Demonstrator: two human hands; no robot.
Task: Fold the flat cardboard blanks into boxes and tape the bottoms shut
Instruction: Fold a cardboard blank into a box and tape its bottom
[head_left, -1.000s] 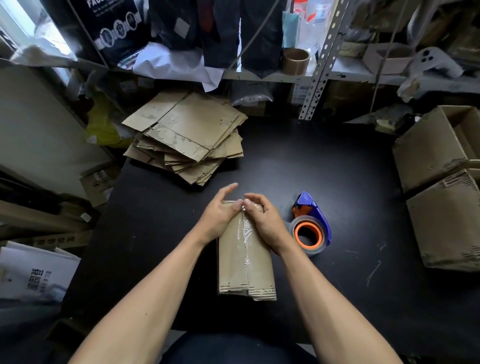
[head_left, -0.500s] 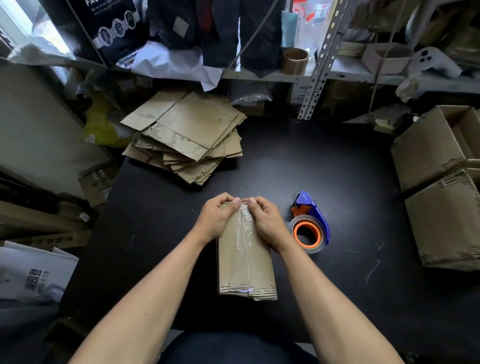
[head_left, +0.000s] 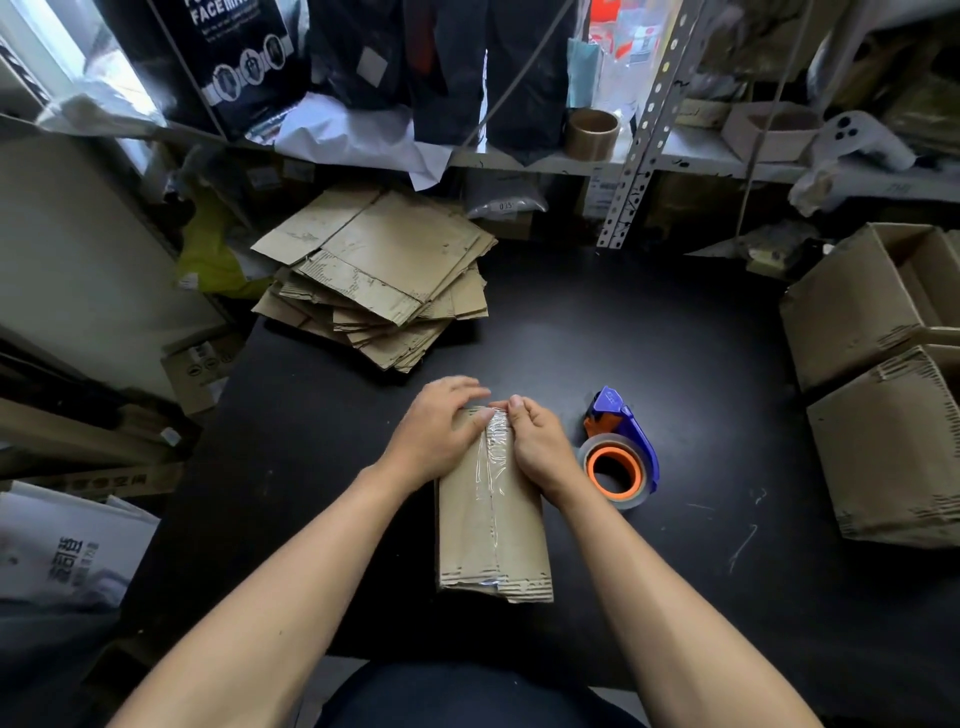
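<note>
**Head view: both of your hands at the far end of a taped box**

Head view shows the folded box (head_left: 491, 525) lying on the black counter (head_left: 649, 353) right in front of you, its taped side up. A strip of clear tape (head_left: 493, 467) runs along the seam from the near edge to the far edge, wrinkled at the far end. Your left hand (head_left: 434, 431) rests on the far left corner of the box, its fingers (head_left: 457, 387) stretched out fairly straight over the far edge, the thumb against the tape. Your right hand (head_left: 535, 441) sits at the far right corner, its fingers curled in and pressing down on the tape end; whether they pinch the tape or only push on it, you cannot tell from here.

Just beside your right hand, on the counter, lies the tape dispenser (head_left: 621, 452), blue with an orange core, not touching the box. Farther back and to the left, a loose stack of flat blanks (head_left: 379, 280) lies at the counter's far edge. Along the right edge stand two finished boxes (head_left: 883, 384), one behind the other. Behind the counter a shelf (head_left: 675, 156) carries a brown tape roll (head_left: 592, 134).
</note>
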